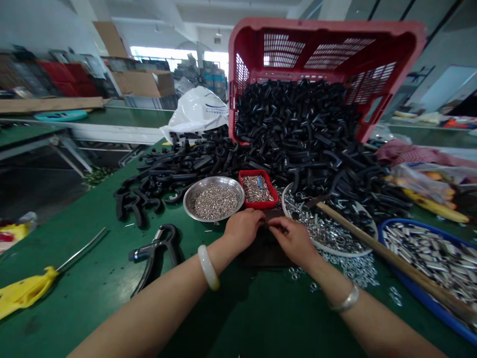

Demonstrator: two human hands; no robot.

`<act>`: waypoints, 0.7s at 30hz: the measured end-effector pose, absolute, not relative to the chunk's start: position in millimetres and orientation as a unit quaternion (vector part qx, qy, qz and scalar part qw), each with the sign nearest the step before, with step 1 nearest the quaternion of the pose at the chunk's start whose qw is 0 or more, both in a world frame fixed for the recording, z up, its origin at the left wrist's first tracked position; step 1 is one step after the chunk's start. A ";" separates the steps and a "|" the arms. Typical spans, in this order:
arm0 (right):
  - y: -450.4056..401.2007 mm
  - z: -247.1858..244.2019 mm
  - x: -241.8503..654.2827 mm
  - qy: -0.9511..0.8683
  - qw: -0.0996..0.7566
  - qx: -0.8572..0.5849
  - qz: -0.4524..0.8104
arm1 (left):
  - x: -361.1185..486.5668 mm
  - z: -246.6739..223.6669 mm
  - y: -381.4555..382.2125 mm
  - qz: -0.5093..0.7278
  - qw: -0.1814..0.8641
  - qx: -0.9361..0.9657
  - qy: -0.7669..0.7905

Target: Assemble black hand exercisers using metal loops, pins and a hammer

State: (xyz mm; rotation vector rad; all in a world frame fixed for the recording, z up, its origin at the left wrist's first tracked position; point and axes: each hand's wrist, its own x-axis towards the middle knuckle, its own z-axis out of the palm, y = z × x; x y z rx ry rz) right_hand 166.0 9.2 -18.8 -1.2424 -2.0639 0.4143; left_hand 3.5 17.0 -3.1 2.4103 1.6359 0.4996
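Observation:
My left hand (245,228) and my right hand (293,238) nearly meet over a dark block (264,253) on the green table. Both have their fingers pinched together, and whatever lies between the fingertips is too small to make out. Just beyond them stand a red tray (258,203) of small metal pins and a steel bowl (187,208) full of tiny metal parts. Right of my right hand is a white round tray (367,252) with springs and metal pieces. An assembled black hand grip with a spring (169,246) lies left of my left forearm.
A red crate (328,25) on its side spills black handles (298,119) across the table's back. A wooden-handled hammer (372,243) spans the white tray and a blue basin (387,258) of metal tubes at right. A yellow-handled screwdriver (30,290) lies far left. Loose nuts (357,268) are scattered right.

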 end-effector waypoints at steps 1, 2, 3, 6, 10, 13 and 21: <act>7.9 -19.1 165.8 -0.795 0.339 -0.479 0.151 | 3.6 -3.1 16.8 0.164 0.084 0.815 0.550; 6.6 -19.3 165.6 -0.799 0.335 -0.480 0.138 | 3.8 -3.2 16.5 0.161 0.074 0.815 0.551; 5.3 -19.5 165.4 -0.804 0.331 -0.479 0.123 | 4.1 -3.5 16.0 0.160 0.066 0.814 0.555; 1.8 -20.3 163.6 -0.817 0.321 -0.473 0.082 | 6.7 -4.6 14.3 0.155 0.052 0.804 0.571; 0.3 -22.2 159.3 -0.813 0.306 -0.491 0.060 | 12.0 -5.3 13.2 0.137 0.050 0.813 0.564; -0.1 -24.2 157.9 -0.806 0.302 -0.505 0.060 | 12.6 -4.4 15.8 0.144 0.067 0.814 0.559; -1.2 -15.8 155.7 -0.826 0.235 -0.511 0.028 | 8.1 -0.5 22.8 0.142 0.098 0.839 0.515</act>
